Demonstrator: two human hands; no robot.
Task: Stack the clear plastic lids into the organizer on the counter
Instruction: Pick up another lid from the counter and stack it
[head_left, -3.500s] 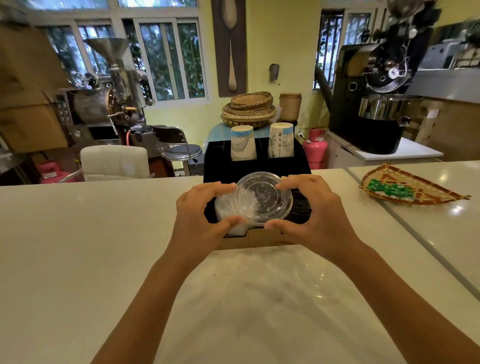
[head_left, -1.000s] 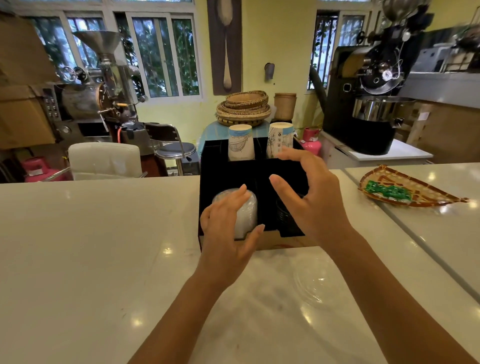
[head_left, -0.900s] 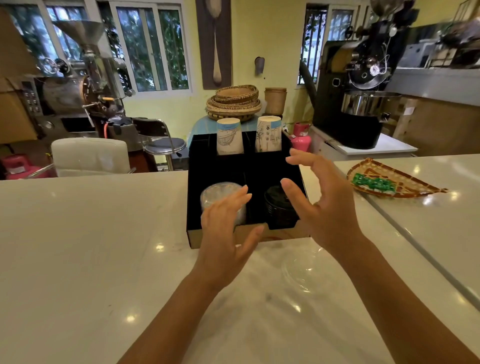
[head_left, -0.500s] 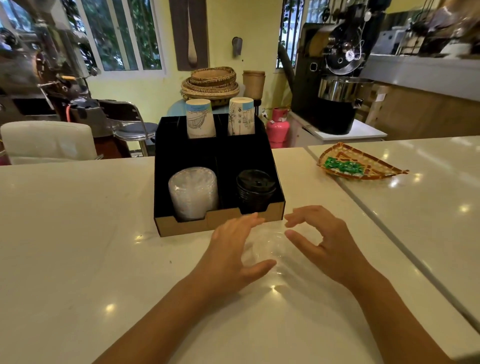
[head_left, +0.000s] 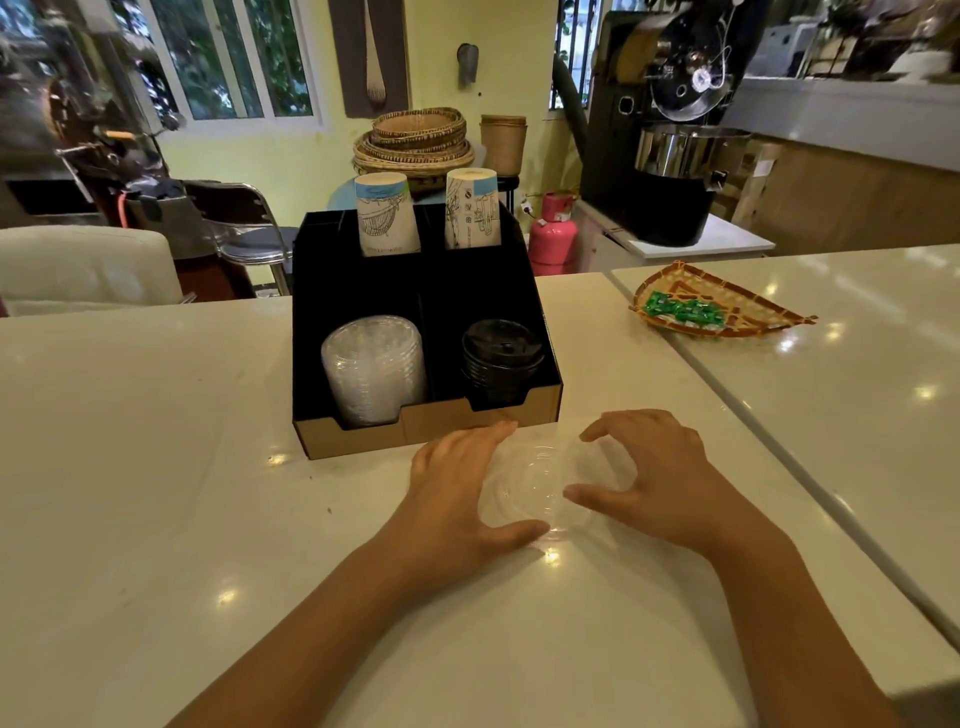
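A clear plastic lid (head_left: 540, 486) lies flat on the white counter (head_left: 156, 467), just in front of the near right corner of the black organizer (head_left: 353, 270) and close to its cardboard-coloured front lip. Both hands are set around the lid. The left hand (head_left: 460, 493) rests at its left rim with the fingers pointing toward the organizer and the thumb curled under the near edge; the right hand (head_left: 654, 478) arches over the right rim, thumb at the near side and fingertips at the far side. Each grip is spread and cupped against the lid's edge rather than closed, and the lid sits on the counter surface between them. In the organizer's near left compartment stands a stack of clear lids (head_left: 371, 371); the near right compartment holds a stack of black lids (head_left: 501, 358). Two paper cup stacks (head_left: 387, 215) stand upside down in the far compartments. Toward the counter's right side, past a seam, lies a woven tray (head_left: 727, 301) with green packets in it.
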